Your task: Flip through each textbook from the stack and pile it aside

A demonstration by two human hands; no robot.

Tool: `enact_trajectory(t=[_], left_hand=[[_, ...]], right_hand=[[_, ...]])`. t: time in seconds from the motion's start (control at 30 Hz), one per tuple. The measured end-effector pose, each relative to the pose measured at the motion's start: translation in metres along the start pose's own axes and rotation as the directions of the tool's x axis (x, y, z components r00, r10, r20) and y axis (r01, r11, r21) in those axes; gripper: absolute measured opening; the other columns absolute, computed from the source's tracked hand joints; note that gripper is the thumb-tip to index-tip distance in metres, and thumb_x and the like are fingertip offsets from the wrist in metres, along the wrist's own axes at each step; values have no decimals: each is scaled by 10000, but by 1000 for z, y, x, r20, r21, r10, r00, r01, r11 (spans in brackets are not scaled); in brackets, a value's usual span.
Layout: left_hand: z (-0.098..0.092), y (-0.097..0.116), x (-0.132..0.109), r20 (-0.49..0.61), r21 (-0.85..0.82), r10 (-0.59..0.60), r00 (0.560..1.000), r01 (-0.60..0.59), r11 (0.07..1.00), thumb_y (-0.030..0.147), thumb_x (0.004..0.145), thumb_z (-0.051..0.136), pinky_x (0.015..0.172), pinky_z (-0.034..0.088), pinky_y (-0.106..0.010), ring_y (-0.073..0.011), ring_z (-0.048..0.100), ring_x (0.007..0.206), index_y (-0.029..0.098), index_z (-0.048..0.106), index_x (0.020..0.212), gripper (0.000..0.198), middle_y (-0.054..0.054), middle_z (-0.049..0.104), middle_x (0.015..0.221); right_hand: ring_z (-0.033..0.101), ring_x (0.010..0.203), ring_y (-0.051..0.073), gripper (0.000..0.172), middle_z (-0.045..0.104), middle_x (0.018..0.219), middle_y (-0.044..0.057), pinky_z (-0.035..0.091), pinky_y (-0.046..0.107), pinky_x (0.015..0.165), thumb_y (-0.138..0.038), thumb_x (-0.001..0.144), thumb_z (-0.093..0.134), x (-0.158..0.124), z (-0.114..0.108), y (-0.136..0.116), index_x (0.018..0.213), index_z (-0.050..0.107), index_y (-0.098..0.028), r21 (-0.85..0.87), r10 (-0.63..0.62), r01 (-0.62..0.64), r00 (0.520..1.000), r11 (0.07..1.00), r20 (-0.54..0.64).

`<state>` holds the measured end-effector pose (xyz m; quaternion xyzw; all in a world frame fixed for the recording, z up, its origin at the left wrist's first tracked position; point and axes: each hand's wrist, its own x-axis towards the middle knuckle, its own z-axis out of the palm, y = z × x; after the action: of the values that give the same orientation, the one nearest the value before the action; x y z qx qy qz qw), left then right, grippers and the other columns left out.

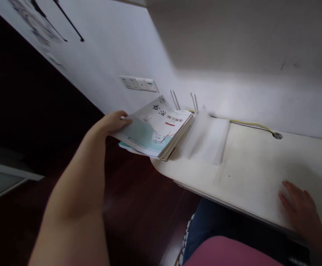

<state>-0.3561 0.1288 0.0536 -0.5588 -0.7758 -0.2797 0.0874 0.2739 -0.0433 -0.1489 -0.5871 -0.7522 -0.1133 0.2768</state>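
Note:
My left hand (pixel 118 122) grips the left edge of a stack of thin booklets (pixel 152 127), thumb on top and the other fingers hidden underneath. The top booklet has a white and pale green cover with dark Chinese characters. This stack juts past the rounded left end of the white desk (pixel 249 162). Just right of it lies a translucent plastic sleeve or folder (pixel 209 138), somewhat blurred. Over at the right, my right hand (pixel 299 205) rests on the desk near its front edge, fingers slightly apart and holding nothing.
Behind the booklets, a white router-like device shows upright antennas (pixel 175 99). A yellow cable (pixel 246 123) runs along the wall to a round desk hole (pixel 277 136). Wall sockets (pixel 139 84) sit above the stack. Dark wooden floor (pixel 133 207) lies below, left of the desk.

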Motion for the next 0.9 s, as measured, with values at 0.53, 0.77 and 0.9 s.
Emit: enact_trajectory(t=[0.53, 0.77, 0.9], left_hand=[[38, 105, -146, 381, -800, -76, 922, 369, 472, 380, 707, 684, 552, 494, -226, -106, 564, 533, 175, 533, 1003, 390, 39, 615, 654], [99, 203, -238, 582, -813, 222, 782, 550, 192, 419, 715, 683, 495, 440, -198, -99, 552, 480, 206, 513, 1010, 402, 55, 619, 628], [121, 240, -268, 610, -791, 267, 746, 591, 156, 376, 748, 649, 520, 421, -194, -103, 574, 535, 196, 523, 1061, 382, 39, 639, 669]], right_hand=[[568, 1175, 278, 478, 601, 1273, 149, 454, 480, 986, -430, 918, 469, 21, 2, -48, 1332, 483, -192, 431, 68, -116, 990, 895, 125], [570, 1179, 275, 680, 590, 1292, 156, 483, 438, 974, -621, 912, 327, 34, -14, -73, 1418, 389, -171, 884, 69, -261, 965, 387, 255], [509, 1247, 292, 542, 568, 1336, 115, 406, 470, 1048, -549, 871, 503, 28, -26, -51, 1285, 542, -202, 855, 369, -380, 896, 353, 246]])
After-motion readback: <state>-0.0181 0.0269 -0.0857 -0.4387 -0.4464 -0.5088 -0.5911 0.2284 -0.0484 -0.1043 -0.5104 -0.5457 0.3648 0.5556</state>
